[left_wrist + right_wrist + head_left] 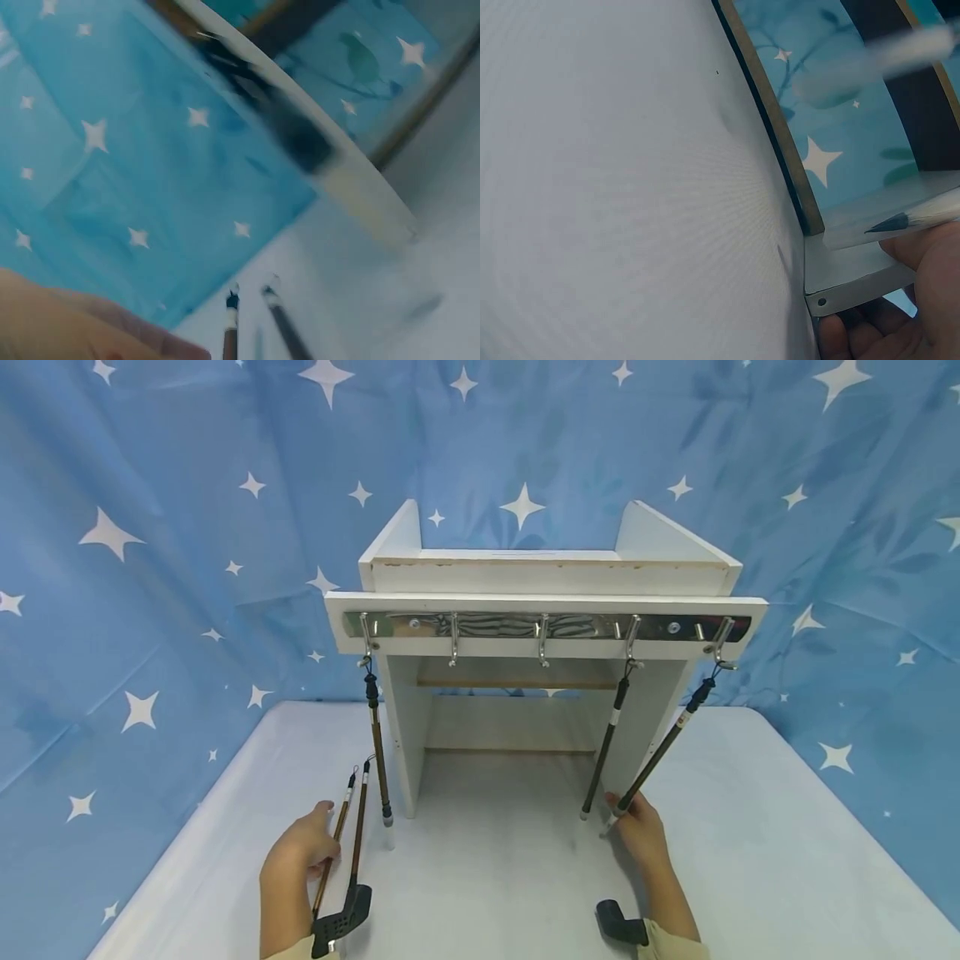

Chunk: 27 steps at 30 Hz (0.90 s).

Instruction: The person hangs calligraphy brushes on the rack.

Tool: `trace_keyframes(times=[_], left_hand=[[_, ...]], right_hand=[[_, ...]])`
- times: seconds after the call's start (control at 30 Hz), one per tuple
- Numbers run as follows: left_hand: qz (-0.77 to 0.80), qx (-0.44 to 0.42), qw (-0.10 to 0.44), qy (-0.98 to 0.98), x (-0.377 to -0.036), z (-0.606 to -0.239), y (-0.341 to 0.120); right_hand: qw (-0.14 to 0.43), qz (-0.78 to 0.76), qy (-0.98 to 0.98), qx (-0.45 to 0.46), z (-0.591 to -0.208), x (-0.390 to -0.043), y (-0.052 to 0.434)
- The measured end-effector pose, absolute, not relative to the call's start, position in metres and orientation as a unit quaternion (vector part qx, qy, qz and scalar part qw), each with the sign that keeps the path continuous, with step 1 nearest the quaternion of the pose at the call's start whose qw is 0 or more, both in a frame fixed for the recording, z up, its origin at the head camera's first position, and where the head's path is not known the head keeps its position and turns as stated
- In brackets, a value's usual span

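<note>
My left hand (303, 843) pinches the shaft of a brown writing brush (342, 810) low over the table. A second brown brush (360, 827) lies beside it, loop end pointing to the rack. In the left wrist view, my fingertips (176, 346) lie close beside the nearer brush (231, 330). My right hand (639, 827) grips the lower end of the white rack's right side panel (633, 760), thumb on one face and fingers on the other in the right wrist view. A capped brush (915, 214) hangs close by the right thumb.
The white wooden rack (480, 647) carries a metal strip with several hooks. One brush (377, 752) hangs from its left end hook, and a dark brush (606, 743) and another (667, 739) from its right hooks. A white cloth (487, 877) covers the table, with a blue star curtain (187, 568) behind.
</note>
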<state>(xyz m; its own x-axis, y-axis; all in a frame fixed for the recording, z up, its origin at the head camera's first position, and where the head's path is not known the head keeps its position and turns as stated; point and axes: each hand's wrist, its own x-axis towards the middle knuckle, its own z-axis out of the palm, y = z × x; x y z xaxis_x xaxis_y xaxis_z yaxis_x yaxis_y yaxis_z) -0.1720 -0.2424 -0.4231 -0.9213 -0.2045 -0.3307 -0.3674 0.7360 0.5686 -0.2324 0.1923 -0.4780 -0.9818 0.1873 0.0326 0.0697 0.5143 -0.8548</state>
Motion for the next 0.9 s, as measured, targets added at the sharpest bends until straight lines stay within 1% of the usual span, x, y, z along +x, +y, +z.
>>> trace_keyframes(times=[0.1, 0.17, 0.33, 0.53, 0.7, 0.9], left_hand=[[0.334, -0.125, 0.086, 0.93, -0.168, -0.414, -0.244], [0.339, -0.104, 0.064, 0.933, -0.167, -0.406, -0.245], [0.327, -0.072, 0.025, 0.942, -0.162, -0.387, -0.24], [0.31, -0.034, -0.044, 0.949, -0.148, -0.359, -0.226], [0.307, -0.02, -0.084, 0.948, -0.133, -0.337, -0.215], [0.285, 0.017, -0.175, 0.942, -0.118, -0.324, -0.207]], right_hand=[[0.057, 0.485, -0.87, -0.076, -0.478, -0.232, 0.193], [0.042, 0.487, -0.869, -0.078, -0.478, -0.232, 0.194], [0.027, 0.484, -0.87, -0.085, -0.478, -0.23, 0.196], [0.029, 0.493, -0.866, -0.077, -0.479, -0.232, 0.197], [0.03, 0.499, -0.862, -0.077, -0.478, -0.233, 0.196], [0.027, 0.498, -0.863, -0.078, -0.476, -0.234, 0.194]])
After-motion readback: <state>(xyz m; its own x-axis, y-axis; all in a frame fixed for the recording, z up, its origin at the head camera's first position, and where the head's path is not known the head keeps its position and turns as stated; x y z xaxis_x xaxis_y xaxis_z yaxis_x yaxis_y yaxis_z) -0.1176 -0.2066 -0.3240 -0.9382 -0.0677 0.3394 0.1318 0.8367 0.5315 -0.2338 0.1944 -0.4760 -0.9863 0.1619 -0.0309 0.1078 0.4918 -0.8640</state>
